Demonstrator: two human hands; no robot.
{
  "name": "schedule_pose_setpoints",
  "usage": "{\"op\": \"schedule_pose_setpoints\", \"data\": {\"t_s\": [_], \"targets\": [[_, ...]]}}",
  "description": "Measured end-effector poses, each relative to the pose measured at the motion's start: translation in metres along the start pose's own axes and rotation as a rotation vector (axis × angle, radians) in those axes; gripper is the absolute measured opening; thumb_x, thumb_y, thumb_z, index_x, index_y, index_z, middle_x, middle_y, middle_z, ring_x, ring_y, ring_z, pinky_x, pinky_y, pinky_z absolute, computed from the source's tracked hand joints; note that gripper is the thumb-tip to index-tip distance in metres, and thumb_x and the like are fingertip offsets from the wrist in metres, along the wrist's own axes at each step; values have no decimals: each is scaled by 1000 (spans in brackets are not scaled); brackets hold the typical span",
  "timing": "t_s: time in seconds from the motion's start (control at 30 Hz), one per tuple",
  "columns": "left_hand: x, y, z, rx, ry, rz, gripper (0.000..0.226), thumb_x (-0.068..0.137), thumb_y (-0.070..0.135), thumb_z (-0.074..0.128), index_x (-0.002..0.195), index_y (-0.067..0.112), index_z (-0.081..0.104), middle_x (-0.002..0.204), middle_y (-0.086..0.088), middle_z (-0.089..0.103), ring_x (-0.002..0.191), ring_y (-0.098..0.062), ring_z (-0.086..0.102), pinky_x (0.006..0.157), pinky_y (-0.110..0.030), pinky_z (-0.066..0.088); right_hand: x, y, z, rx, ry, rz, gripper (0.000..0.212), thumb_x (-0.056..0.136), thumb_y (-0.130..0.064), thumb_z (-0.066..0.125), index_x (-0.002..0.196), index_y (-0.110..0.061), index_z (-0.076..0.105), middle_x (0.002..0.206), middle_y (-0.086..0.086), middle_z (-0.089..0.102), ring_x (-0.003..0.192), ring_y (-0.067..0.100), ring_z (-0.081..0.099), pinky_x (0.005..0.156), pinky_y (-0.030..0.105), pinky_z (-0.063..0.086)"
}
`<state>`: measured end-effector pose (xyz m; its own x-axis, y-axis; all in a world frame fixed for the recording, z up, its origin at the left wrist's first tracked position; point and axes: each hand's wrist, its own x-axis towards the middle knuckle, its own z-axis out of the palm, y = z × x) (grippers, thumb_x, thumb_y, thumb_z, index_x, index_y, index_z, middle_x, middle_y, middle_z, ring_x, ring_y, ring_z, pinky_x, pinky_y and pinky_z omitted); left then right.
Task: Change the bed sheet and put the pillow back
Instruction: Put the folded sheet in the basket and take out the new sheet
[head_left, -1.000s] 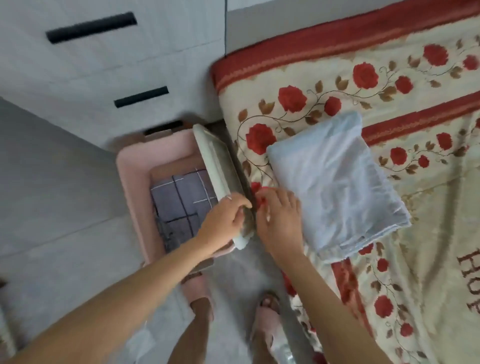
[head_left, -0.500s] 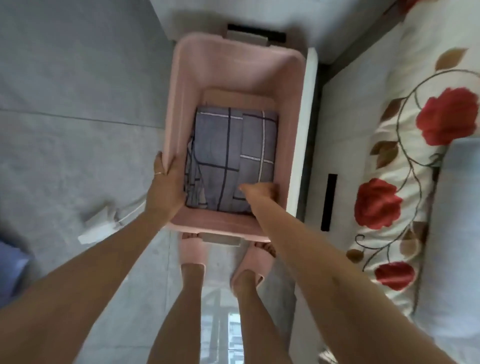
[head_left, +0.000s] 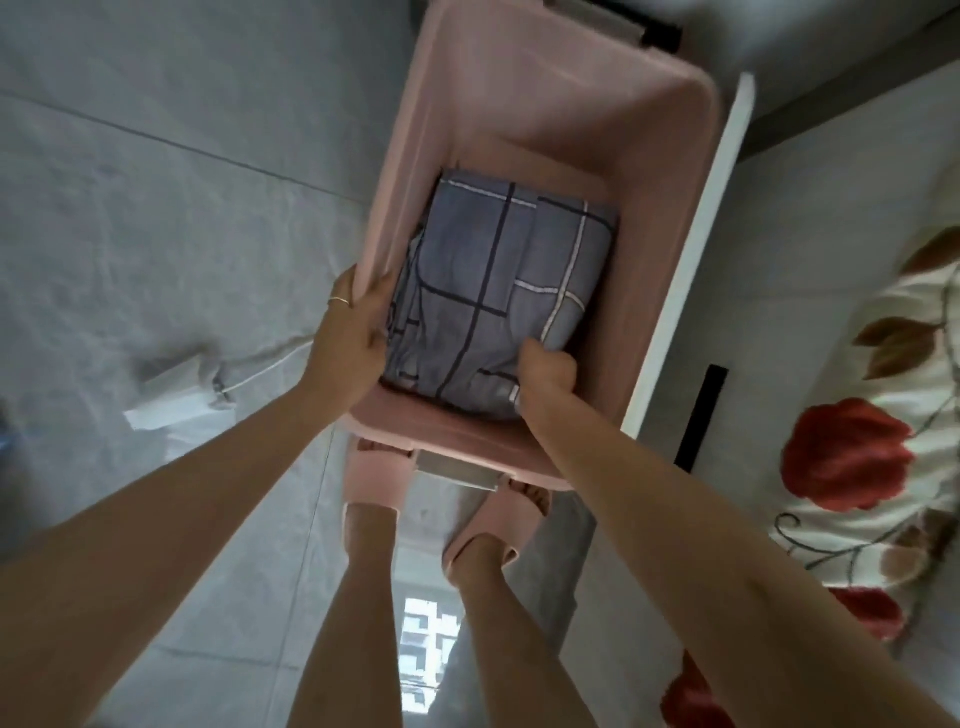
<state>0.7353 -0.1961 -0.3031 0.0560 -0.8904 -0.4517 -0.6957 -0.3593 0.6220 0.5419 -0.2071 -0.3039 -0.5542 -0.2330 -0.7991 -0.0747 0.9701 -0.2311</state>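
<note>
A folded grey-blue checked sheet (head_left: 498, 291) lies in a pink plastic storage box (head_left: 670, 249) on the floor in front of me. My right hand (head_left: 545, 371) reaches into the box and grips the sheet's near right corner with curled fingers. My left hand (head_left: 348, 332) holds the box's left wall near its front corner, thumb inside and fingers outside. The bed with its rose-patterned cover (head_left: 883, 426) runs along the right edge.
The box's white lid (head_left: 691, 260) stands on edge between box and bed. A white power strip with a cable (head_left: 176, 395) lies on the grey tiled floor at left. My feet in pink slippers (head_left: 379, 475) stand just behind the box.
My view dropped from the bed to straight over the box and came closer. My left hand moved from the lid to the box wall; my right hand went from the bed edge into the box and closed on the sheet.
</note>
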Motion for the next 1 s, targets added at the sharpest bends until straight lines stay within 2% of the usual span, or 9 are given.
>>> {"op": "schedule_pose_setpoints", "data": {"t_s": [0.1,0.17,0.23,0.37,0.47,0.6,0.73,0.9,1.0], "targets": [[3,10,-12,-146,-42,-197,44,90,-2,52,134,5,51,150,-23,27,137,-28,31,111,-21,20,-43,-34,-26,198,-130,-52,31,83,-9,57,109,6,63,102,16,67,93,31,64,75,34,51],[-1,31,-32,-272,11,-372,36,96,18,52,131,13,55,151,-18,31,139,-27,31,116,-30,19,-81,-58,-50,304,-258,-125,10,82,1,55,86,-2,64,81,10,64,74,24,62,64,29,52],[-11,59,-56,-338,86,-433,34,96,34,49,123,18,60,152,-14,26,137,-26,32,116,-38,23,-123,-78,-84,302,-360,-236,18,83,4,53,72,-9,57,67,3,58,63,17,57,52,21,49],[-51,137,-114,-682,35,-340,71,76,70,50,126,19,56,139,-8,48,125,-20,50,107,-40,40,-204,-99,-177,299,-469,-395,15,79,2,57,77,-12,62,61,-3,63,64,19,62,57,28,52],[-98,221,-156,-749,-84,-106,59,72,62,54,125,36,48,128,8,56,115,2,55,96,-19,45,-254,-92,-260,374,-449,-492,17,73,-3,57,67,-18,64,60,-3,61,62,17,62,56,29,49],[-147,325,-172,-625,-172,206,67,74,48,63,134,34,38,139,2,45,126,-5,46,106,-31,41,-302,-64,-374,518,-216,-562,21,70,-6,51,61,-24,57,52,-12,53,51,8,55,50,21,43],[-186,420,-138,-437,-415,348,69,81,49,64,141,37,31,136,9,48,122,-7,50,104,-36,44,-327,-7,-476,724,148,-407,20,89,5,44,88,-15,50,70,-5,51,44,-1,54,44,19,44],[-255,501,-56,-332,-760,486,52,94,25,57,141,27,35,143,8,38,130,-7,38,109,-38,37,-319,107,-550,1039,530,-219,29,86,11,39,86,-16,52,65,-1,55,55,15,52,52,26,41],[-287,500,-9,-176,-907,496,45,94,16,54,137,20,43,141,0,40,124,-7,42,104,-34,39,-294,188,-555,844,744,43,21,85,4,42,100,-8,49,82,9,54,73,26,54,64,36,42]]}}
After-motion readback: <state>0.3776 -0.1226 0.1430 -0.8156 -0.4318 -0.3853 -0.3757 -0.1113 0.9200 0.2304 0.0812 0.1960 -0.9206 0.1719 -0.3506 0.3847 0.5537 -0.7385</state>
